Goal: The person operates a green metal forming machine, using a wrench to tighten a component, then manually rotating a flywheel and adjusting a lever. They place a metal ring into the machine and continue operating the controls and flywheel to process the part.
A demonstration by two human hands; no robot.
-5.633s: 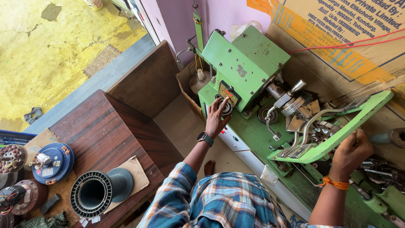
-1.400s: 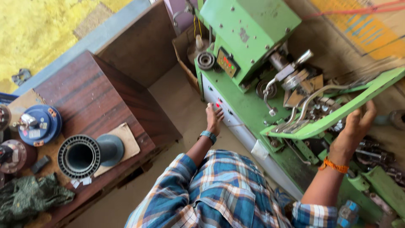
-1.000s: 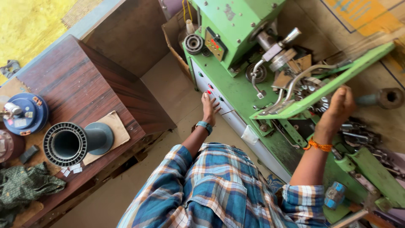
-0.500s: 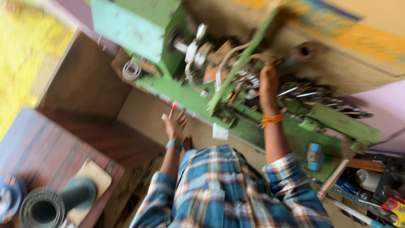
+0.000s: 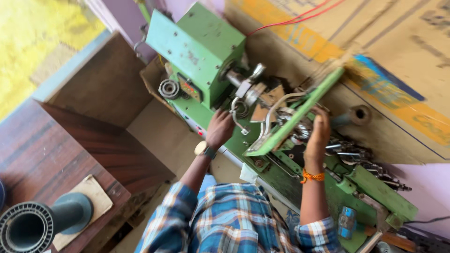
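Green winding machine: left hand rests fingers loose on its bed below the spindle, gripping nothing. Right hand curls onto green guard arm, right of spindle. Prob mid-setup; no winding seen.

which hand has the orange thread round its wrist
The right hand, raised against the slanted green guard. The left hand, lower on the green machine, wears a watch instead.

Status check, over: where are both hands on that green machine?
Left hand at wire hook below spindle. Right hand under raised green guard. Nothing visibly blocking either.
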